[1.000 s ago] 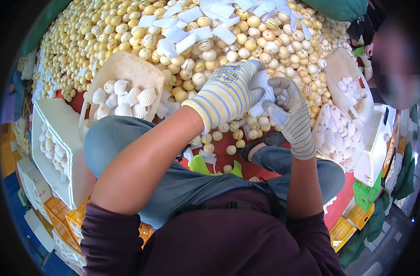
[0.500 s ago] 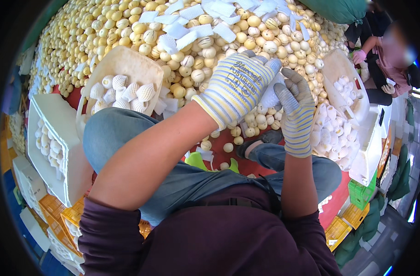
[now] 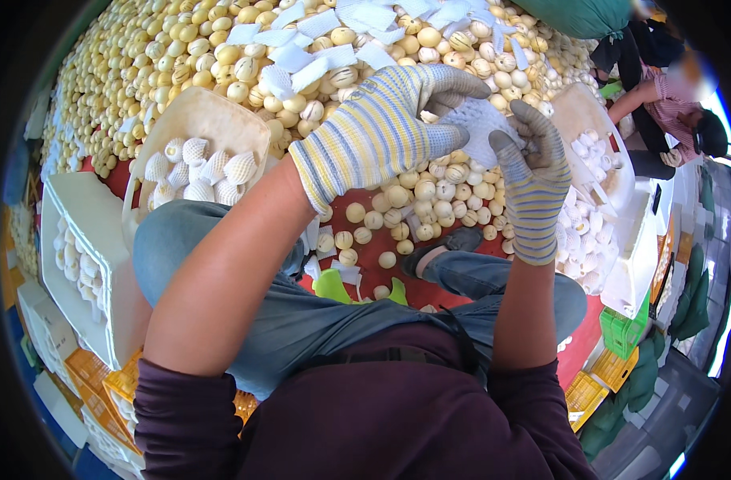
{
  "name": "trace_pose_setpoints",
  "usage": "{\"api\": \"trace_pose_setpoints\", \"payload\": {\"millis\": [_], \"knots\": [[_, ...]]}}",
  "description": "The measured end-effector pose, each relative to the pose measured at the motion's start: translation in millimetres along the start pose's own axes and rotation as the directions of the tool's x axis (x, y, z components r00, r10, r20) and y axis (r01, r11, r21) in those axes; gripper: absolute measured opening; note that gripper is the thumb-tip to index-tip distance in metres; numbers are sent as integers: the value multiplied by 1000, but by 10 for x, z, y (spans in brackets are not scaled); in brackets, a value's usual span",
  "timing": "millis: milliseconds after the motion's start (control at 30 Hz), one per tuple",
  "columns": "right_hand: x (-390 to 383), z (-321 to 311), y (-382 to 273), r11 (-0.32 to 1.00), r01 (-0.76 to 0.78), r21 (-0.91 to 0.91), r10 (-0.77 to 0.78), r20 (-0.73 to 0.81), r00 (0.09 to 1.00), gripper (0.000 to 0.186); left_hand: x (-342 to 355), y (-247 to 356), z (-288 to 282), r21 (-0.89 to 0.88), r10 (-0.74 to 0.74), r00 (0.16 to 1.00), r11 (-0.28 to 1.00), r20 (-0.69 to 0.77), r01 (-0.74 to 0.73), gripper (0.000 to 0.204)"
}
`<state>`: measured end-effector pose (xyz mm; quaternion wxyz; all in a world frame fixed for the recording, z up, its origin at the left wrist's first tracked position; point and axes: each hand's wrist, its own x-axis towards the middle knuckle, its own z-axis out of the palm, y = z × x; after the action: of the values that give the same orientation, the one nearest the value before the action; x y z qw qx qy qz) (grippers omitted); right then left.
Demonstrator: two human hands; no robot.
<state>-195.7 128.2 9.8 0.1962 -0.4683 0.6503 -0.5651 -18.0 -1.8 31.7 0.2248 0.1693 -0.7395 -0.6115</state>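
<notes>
Both my hands wear striped knit gloves and meet over the fruit pile. Between them is a white foam net sleeve (image 3: pixel 479 128); whether a fruit sits inside it cannot be told. My left hand (image 3: pixel 389 128) grips the sleeve's left side, thumb below and fingers curled over the top. On the other side, my right hand (image 3: pixel 537 180) holds its edge between bent fingers and thumb. Beyond and beneath them spreads a heap of small pale yellow pepino melons (image 3: pixel 197 68), many with dark streaks. Flat foam sleeves (image 3: pixel 325 60) lie scattered on top of the heap.
At left, a beige scoop-shaped tub (image 3: pixel 245 120) and a white foam box (image 3: pixel 129 264) hold sleeved fruits. Another tub (image 3: pixel 577 104) and white box (image 3: pixel 633 276) with sleeved fruits stand at right. A co-worker (image 3: pixel 661 104) sits at far right. Loose melons dot the red floor covering (image 3: pixel 373 268).
My left hand has turned and shifted left, away from my right hand, which has moved slightly right. More of the foam sleeve shows between them. The view has shifted a little.
</notes>
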Motion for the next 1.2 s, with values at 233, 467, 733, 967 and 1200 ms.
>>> {"api": "trace_pose_setpoints", "payload": {"millis": [233, 467, 733, 967, 1200], "knots": [[-51, 121, 31, 995, -97, 36, 95, 41, 995, 37, 43, -74, 20, 73, -151, 971, 987, 184, 140, 46], [-408, 676, 398, 755, -308, 579, 300, 112, 947, 31, 26, -275, -8, -3, -448, 889, 893, 98, 451, 35], [-353, -104, 2365, 593, -800, -89, 762, -258, 594, 54, 93, -303, 271, 497, -273, 961, 839, 37, 219, 31], [-136, -63, 2814, 499, -714, -491, 737, -193, 648, 61, 19, -439, 253, 529, -309, 949, 795, -70, 298, 38], [-307, -403, 2619, 113, -658, 744, 825, 299, 479, 38, 84, -501, 164, 392, -325, 912, 827, -252, 403, 43]]}}
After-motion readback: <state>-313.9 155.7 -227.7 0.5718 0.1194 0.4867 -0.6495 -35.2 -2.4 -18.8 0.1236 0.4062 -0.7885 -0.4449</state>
